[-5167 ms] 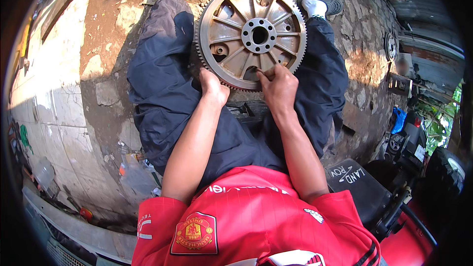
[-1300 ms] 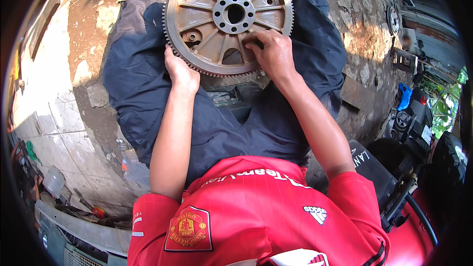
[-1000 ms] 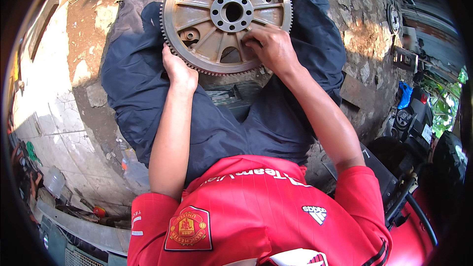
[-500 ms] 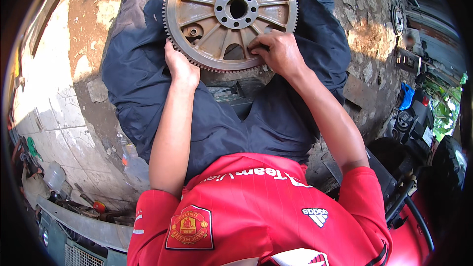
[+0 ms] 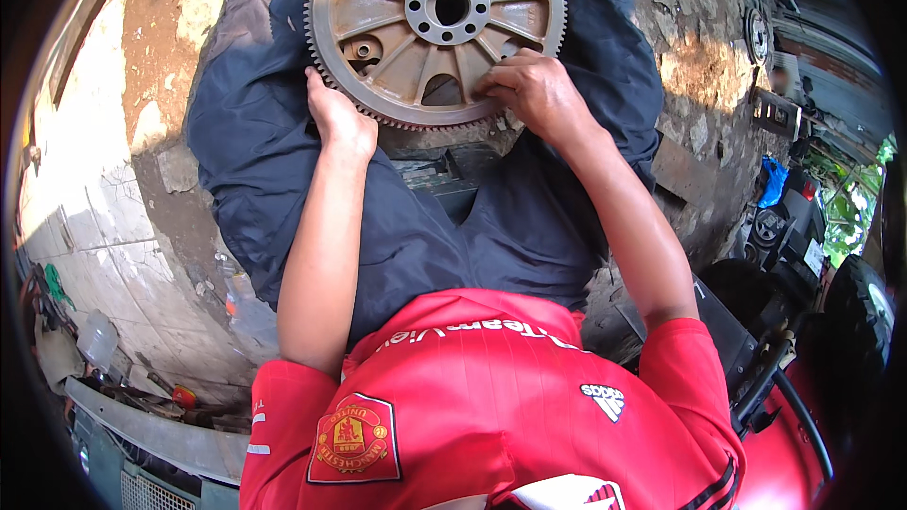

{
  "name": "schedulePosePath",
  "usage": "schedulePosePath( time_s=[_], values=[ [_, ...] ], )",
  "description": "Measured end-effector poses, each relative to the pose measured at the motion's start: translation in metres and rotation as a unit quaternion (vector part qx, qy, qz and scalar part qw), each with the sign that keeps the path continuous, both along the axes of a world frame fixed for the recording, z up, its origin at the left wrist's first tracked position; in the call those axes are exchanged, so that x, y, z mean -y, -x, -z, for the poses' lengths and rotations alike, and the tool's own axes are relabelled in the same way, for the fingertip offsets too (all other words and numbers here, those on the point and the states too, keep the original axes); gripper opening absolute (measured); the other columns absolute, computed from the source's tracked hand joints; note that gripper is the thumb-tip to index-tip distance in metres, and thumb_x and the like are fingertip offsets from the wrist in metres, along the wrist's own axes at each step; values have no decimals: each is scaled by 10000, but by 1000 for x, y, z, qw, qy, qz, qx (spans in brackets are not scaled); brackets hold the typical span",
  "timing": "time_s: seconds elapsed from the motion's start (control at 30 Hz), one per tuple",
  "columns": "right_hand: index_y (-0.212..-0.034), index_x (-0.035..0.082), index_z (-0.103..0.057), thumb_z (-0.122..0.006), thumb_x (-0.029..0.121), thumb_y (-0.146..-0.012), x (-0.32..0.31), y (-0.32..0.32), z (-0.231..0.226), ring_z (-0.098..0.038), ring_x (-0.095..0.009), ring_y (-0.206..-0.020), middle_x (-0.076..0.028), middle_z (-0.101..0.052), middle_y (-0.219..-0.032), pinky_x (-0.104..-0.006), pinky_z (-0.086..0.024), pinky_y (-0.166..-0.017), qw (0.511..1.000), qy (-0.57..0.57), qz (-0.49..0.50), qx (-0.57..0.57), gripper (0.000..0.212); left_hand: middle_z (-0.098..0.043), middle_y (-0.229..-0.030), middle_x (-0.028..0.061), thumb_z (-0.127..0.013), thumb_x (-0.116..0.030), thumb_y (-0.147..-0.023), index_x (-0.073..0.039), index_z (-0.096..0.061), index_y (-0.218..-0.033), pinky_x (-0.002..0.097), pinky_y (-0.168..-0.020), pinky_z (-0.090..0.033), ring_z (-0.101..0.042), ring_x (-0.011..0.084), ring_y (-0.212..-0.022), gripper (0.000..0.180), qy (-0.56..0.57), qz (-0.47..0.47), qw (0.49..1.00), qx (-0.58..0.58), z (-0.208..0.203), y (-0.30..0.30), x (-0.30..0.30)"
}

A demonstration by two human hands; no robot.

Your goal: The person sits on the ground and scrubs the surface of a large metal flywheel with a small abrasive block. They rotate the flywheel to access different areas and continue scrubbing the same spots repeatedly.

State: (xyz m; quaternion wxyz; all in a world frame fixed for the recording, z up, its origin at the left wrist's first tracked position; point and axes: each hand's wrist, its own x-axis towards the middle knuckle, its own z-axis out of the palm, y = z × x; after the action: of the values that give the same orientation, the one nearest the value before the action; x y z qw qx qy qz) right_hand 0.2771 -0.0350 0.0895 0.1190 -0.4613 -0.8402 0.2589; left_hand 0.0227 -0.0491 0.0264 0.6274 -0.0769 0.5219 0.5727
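Observation:
A large metal flywheel [image 5: 397, 14] with a toothed rim, rust-brown spokes and a bolt-holed hub [image 5: 426, 21] is tilted up between my knees. My left hand [image 5: 342, 121] grips its lower left rim from beneath; its fingertips are partly hidden behind the teeth. Against the face at the lower right lies my right hand [image 5: 543, 94], with its fingers bent and pressed together beside a spoke opening. Whether anything small is pinched in those fingers cannot be made out. The wheel's top edge runs out of the picture.
My dark trousers [image 5: 255, 132] flank the wheel on both sides. Rough stone paving [image 5: 694, 0] lies to the right and pale tiles [image 5: 104, 217] to the left. A blue cloth [image 5: 773, 181] and a black tyre [image 5: 855, 312] are at the right. A clear plastic bottle [image 5: 97, 340] lies far left.
The flywheel and my left hand appear slightly higher and further left in the picture. My right hand has shifted slightly rightward across the wheel's face, fingers still bent.

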Motion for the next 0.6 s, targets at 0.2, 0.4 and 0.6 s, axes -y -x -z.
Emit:
schedulePosePath(
  time_s=[0.2, 0.4, 0.6],
  values=[
    [-947, 97, -813, -788, 91, -843, 16, 7, 4, -728, -310, -864, -100, -767, -881, -411, -593, -808, 997, 10, 73, -2, 107, -498, -1602, 119, -242, -507, -1166, -65, -471, -1569, 484, -1241, -375, -488, 302, -1457, 641, -20, -1, 1000, -6, 2, -4, -3],
    [-950, 83, -787, -774, 83, -830, 7, 1, -8, -716, -328, -886, -107, -763, -886, -439, -578, -831, 999, 43, 1, -30, 120, -506, -1599, 118, -241, -506, -1165, -62, -479, -1563, 475, -1237, -379, -494, 304, -1449, 642, -21, -2, 1000, 3, 1, -2, -2],
    [-925, 82, -767, -747, 90, -843, 20, 0, -10, -688, -325, -889, -94, -760, -889, -443, -572, -839, 1000, 19, 11, 17, 84, -517, -1587, 122, -238, -491, -1167, -76, -487, -1562, 514, -1242, -372, -500, 323, -1443, 625, -21, -7, 1000, -1, 11, 1, 0]
  ],
)
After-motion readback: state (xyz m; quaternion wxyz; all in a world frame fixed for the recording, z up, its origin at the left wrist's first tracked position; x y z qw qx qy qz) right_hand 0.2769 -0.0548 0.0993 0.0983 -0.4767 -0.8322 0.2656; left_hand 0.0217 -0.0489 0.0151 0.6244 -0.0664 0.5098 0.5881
